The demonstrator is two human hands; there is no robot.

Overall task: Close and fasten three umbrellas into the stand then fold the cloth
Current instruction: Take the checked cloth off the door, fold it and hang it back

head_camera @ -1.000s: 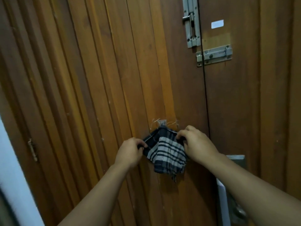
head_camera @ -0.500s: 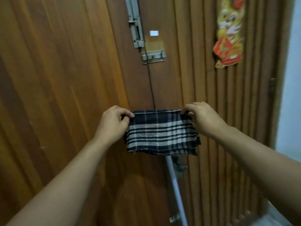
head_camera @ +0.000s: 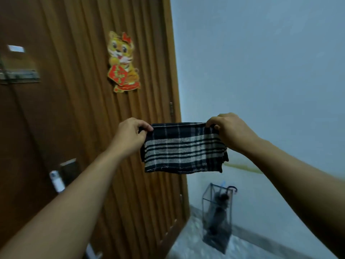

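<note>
Head view: left hand [head_camera: 130,135] and right hand [head_camera: 230,130] pinch cloth's [head_camera: 183,148] top corners — held taut, likely for folding — with stand [head_camera: 217,215] at five o'clock.

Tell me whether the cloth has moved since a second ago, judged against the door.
Yes. The cloth, held by the left hand and right hand, has gone rightward past the door edge toward the wall, now spread flat.

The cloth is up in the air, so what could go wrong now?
1. Each hand, left hand and right hand, only pinches a top corner of the cloth, so a corner might slip and the fold fall open.
2. Nothing is under it. If dropped, it would likely land on the floor near the umbrella stand.
</note>
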